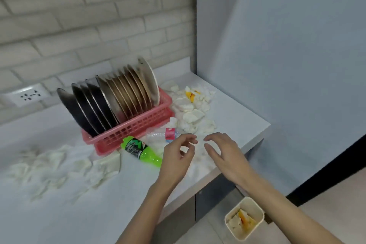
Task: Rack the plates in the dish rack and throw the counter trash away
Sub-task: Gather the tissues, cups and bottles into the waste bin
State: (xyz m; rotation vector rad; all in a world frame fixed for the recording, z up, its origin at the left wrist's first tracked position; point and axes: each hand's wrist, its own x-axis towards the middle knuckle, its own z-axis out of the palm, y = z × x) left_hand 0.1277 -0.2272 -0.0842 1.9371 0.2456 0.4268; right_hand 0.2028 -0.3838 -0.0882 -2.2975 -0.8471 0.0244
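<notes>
Pink dish rack (138, 125) stands on the white counter (99, 204) and holds a leaning row of plates (122, 97) on edge: dark at left, brown and pale at right. White paper scraps (190, 109) lie beside it, and 1 green bottle (140, 150) lies in front. The left hand (178, 156) and right hand (223, 154) hover close together, fingers loosely curled, holding nothing.

No words can be read. The label on the green bottle (141, 151) is too blurry. The pink label on the clear bottle (158, 135) is blurry too.
</notes>
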